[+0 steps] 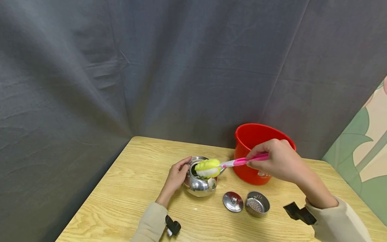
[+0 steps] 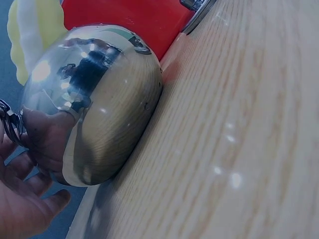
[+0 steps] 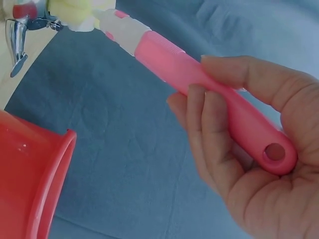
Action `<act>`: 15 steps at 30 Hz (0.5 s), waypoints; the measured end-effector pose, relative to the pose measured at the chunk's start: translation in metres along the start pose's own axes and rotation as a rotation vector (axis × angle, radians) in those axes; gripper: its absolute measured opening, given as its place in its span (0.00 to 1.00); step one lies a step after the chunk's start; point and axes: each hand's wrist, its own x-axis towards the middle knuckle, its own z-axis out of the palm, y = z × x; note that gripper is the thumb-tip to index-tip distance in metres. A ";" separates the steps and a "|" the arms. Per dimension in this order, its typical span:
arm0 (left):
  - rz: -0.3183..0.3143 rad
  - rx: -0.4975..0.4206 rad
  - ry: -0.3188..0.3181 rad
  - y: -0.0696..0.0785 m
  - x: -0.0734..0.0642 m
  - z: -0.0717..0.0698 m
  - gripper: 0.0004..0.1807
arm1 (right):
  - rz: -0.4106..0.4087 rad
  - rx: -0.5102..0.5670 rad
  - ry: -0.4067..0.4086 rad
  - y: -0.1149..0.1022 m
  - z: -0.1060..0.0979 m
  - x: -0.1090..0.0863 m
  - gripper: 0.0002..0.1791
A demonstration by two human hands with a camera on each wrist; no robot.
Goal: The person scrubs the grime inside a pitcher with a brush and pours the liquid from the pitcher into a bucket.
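Observation:
A shiny steel teapot [image 1: 198, 188] stands on the wooden table. My left hand [image 1: 176, 173] holds it at its left side, with fingers by the handle [image 2: 12, 122]; part of that grip is hidden. My right hand [image 1: 279, 161] grips the pink handle [image 3: 174, 64] of a sponge brush between thumb and fingers. The yellow and white sponge head [image 1: 208, 168] is at the teapot's open mouth, and whether its tip is inside cannot be told. The spout [image 3: 18, 50] points toward the bucket side.
A red bucket [image 1: 242, 151] stands behind and right of the teapot, below my right hand. Nearer on the table [image 1: 127, 191] lie the round steel lid [image 1: 232, 201] and a perforated steel strainer [image 1: 257, 204]. A grey curtain [image 1: 193, 67] hangs behind.

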 end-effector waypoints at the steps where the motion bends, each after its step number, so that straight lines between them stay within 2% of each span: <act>1: -0.001 0.000 0.002 -0.005 0.002 0.001 0.21 | 0.000 -0.003 0.005 0.001 -0.001 -0.002 0.03; 4: -0.002 -0.002 0.005 -0.014 0.005 0.001 0.21 | 0.005 -0.014 0.012 0.003 -0.003 -0.007 0.04; 11: 0.007 0.001 0.007 -0.012 0.004 0.000 0.21 | 0.029 -0.004 0.014 0.004 -0.006 -0.014 0.05; 15: 0.000 0.002 0.008 -0.012 0.004 0.000 0.22 | 0.018 -0.037 0.026 0.004 -0.008 -0.018 0.05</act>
